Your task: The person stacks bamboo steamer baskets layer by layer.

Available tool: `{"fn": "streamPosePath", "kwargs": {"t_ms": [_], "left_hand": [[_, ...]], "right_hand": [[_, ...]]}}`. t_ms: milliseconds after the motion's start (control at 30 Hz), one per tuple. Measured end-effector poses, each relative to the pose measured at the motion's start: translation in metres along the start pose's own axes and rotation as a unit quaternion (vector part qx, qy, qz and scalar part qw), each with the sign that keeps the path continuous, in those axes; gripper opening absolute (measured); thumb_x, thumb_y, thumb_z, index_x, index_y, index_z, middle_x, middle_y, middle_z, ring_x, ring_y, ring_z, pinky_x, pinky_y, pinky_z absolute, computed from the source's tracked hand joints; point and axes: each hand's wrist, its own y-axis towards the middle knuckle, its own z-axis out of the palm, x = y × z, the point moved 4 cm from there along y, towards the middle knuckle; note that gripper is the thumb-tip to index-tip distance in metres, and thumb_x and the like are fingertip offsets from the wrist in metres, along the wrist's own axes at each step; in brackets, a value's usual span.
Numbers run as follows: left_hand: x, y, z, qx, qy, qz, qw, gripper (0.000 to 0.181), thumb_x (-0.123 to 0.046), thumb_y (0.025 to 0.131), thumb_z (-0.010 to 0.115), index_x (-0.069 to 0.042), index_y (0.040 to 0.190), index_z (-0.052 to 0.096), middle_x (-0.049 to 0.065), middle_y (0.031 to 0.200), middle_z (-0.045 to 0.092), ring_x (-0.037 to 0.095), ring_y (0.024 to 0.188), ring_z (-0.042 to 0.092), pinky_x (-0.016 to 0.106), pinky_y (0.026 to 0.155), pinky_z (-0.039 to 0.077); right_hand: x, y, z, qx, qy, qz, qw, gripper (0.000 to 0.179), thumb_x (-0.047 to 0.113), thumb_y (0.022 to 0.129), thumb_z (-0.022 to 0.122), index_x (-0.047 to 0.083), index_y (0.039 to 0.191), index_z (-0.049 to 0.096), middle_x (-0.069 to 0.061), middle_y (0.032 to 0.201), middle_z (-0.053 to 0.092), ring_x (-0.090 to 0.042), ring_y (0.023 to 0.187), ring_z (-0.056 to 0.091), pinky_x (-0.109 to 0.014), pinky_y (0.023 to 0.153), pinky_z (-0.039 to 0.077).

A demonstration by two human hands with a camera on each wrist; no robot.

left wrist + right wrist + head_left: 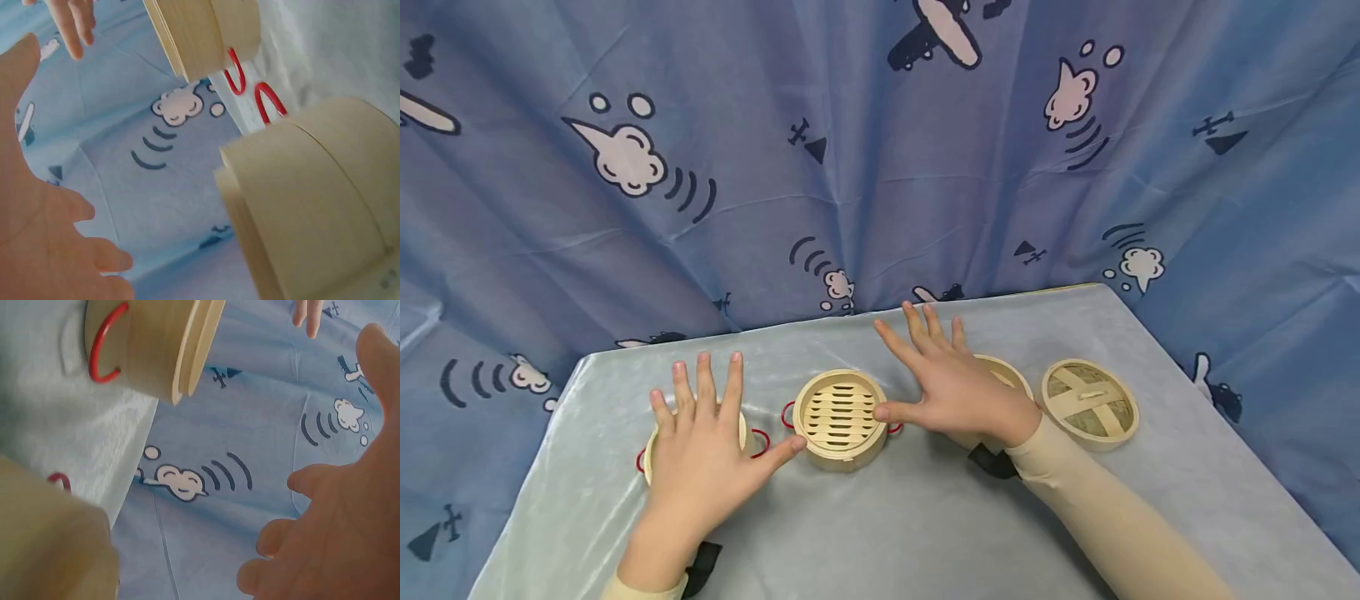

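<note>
My left hand (703,446) is spread with straight fingers above the left bamboo steamer basket (652,462), covering most of it. The right hand (951,383), fingers also fanned out, hangs over the right steamer basket (1007,372) and hides much of that one. Between the two thumbs sits the middle steamer basket (842,417), its slatted base showing and a red loop handle on each side. Both hands hold nothing. In the left wrist view, a basket's pale side wall (312,194) is below the palm; the right wrist view shows a red handle (100,347) on another basket.
A round woven bamboo lid (1090,402) with crossed strips lies at the far right of the row. Everything stands on a table with a pale grey-blue cloth (880,533). Behind it hangs a blue patterned curtain (880,167).
</note>
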Motion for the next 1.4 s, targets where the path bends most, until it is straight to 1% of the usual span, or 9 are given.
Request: {"fn": "streamPosePath", "kwargs": {"t_ms": [200,500,600,700,800,967,1100,1300,1400], "left_hand": [[0.021,-0.01,-0.003,0.01,-0.021,-0.043,0.9988,0.124,-0.09,0.072,0.05,-0.019,0.161,0.001,0.02,0.163,-0.007,0.034,0.145,-0.022,0.062,0.113,-0.012],[0.052,-0.024,-0.009,0.01,-0.052,-0.065,0.9965,0.126,-0.083,0.073,0.06,-0.016,0.161,0.001,0.027,0.162,-0.002,0.039,0.146,-0.017,0.064,0.113,-0.006],[0.06,-0.028,-0.008,0.022,-0.06,-0.081,0.9947,0.126,-0.083,0.073,0.062,-0.019,0.161,-0.001,0.023,0.163,-0.005,0.037,0.147,-0.016,0.073,0.108,0.009],[0.067,-0.033,-0.008,0.036,-0.071,-0.096,0.9922,0.127,-0.082,0.072,0.063,-0.02,0.161,-0.003,0.02,0.164,-0.006,0.035,0.148,-0.015,0.08,0.091,0.026],[0.077,-0.039,-0.008,0.041,-0.088,-0.103,0.9899,0.128,-0.079,0.072,0.067,-0.02,0.16,-0.004,0.018,0.164,-0.005,0.033,0.149,-0.013,0.082,0.077,0.031],[0.094,-0.049,-0.005,0.039,-0.141,-0.106,0.9836,0.127,-0.066,0.074,0.077,-0.022,0.16,-0.005,0.011,0.165,0.001,0.034,0.15,-0.008,0.081,0.086,0.026],[0.104,-0.058,0.003,0.059,-0.176,-0.134,0.9734,0.124,-0.061,0.075,0.079,-0.026,0.16,-0.004,0.02,0.163,0.009,0.05,0.145,0.012,0.079,0.09,0.027],[0.118,-0.066,0.018,0.068,-0.228,-0.164,0.9574,0.112,-0.05,0.082,0.079,-0.017,0.161,0.006,0.02,0.16,0.024,0.053,0.133,0.037,0.067,0.097,0.034],[0.122,-0.07,0.024,0.082,-0.251,-0.165,0.9504,0.109,-0.045,0.084,0.078,-0.01,0.161,0.009,0.021,0.16,0.024,0.05,0.134,0.038,0.049,0.107,0.036]], "right_hand": [[0.004,0.002,0.01,0.015,-0.004,-0.011,0.9998,0.103,0.089,0.08,0.04,0.035,0.16,0.004,-0.014,0.164,-0.006,-0.037,0.148,-0.011,-0.071,0.11,-0.001],[0.004,0.002,0.023,0.02,0.013,-0.017,0.9996,0.108,0.09,0.078,0.042,0.035,0.16,-0.001,-0.018,0.164,0.006,-0.038,0.148,-0.001,-0.065,0.114,0.007],[0.006,0.003,0.026,0.02,0.019,-0.018,0.9995,0.108,0.09,0.077,0.043,0.036,0.16,-0.001,-0.018,0.163,0.014,-0.038,0.148,0.008,-0.062,0.115,0.014],[0.009,0.003,0.029,0.022,0.026,-0.022,0.9992,0.106,0.089,0.077,0.045,0.037,0.16,0.002,-0.017,0.161,0.023,-0.037,0.147,0.02,-0.059,0.114,0.021],[0.011,0.005,0.032,0.023,0.038,-0.03,0.9986,0.106,0.088,0.077,0.048,0.036,0.16,0.005,-0.01,0.158,0.033,-0.03,0.143,0.032,-0.053,0.112,0.031],[0.014,0.006,0.038,0.022,0.066,-0.046,0.9965,0.109,0.085,0.079,0.051,0.027,0.161,0.01,0.003,0.152,0.043,-0.014,0.135,0.044,-0.04,0.105,0.042],[0.016,0.008,0.042,0.019,0.084,-0.054,0.9949,0.107,0.082,0.079,0.056,0.023,0.16,0.018,0.004,0.151,0.045,-0.01,0.134,0.044,-0.033,0.106,0.04],[0.019,0.01,0.048,0.036,0.12,-0.079,0.989,0.112,0.076,0.072,0.07,0.022,0.159,0.025,-0.01,0.156,0.036,-0.021,0.14,0.038,-0.042,0.11,0.036],[0.021,0.01,0.051,0.043,0.125,-0.083,0.9877,0.112,0.074,0.069,0.075,0.021,0.157,0.03,-0.017,0.156,0.033,-0.026,0.14,0.036,-0.045,0.11,0.036]]}}
